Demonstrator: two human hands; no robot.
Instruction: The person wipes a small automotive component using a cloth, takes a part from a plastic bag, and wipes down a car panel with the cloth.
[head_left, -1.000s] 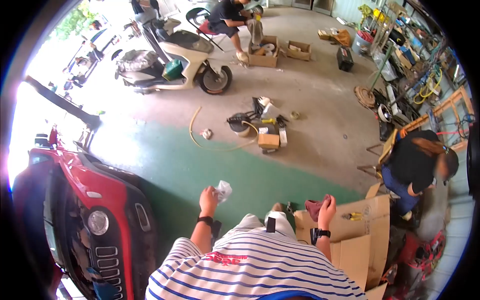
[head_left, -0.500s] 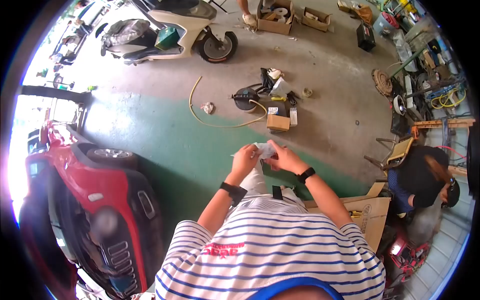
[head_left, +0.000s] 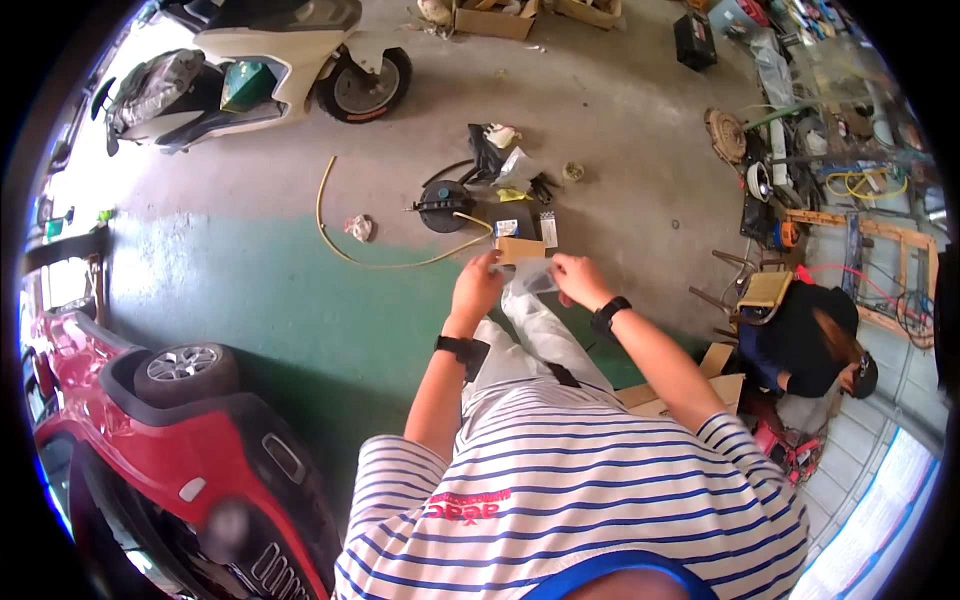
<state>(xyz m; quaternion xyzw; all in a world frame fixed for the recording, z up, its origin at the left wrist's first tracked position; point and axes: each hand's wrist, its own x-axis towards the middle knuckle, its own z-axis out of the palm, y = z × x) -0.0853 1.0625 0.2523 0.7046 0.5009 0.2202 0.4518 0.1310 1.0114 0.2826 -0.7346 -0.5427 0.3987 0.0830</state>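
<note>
Stretched between my two hands is a small clear plastic bag [head_left: 534, 275]. My left hand [head_left: 478, 287] pinches its left side, with a small dark thing showing by the fingertips that I cannot make out. My right hand [head_left: 581, 281] grips the other side, fingers closed. Just beyond the hands, a cardboard box [head_left: 521, 249] sits on the floor. Behind it lies a round black reel-like device [head_left: 445, 206] with a yellow hose [head_left: 375, 265] curving out to the left.
A red car [head_left: 200, 440] stands at left, a scooter [head_left: 290, 70] at upper left. At right a person in black [head_left: 810, 335] bends beside a chair [head_left: 765, 296]. Opened cardboard [head_left: 690, 390] lies by my right side. A crumpled wad [head_left: 360, 228] rests on the floor.
My hands have moved apart, and the plastic bag, bunched up before, is now spread between them. The view has shifted, so floor items appear further left.
</note>
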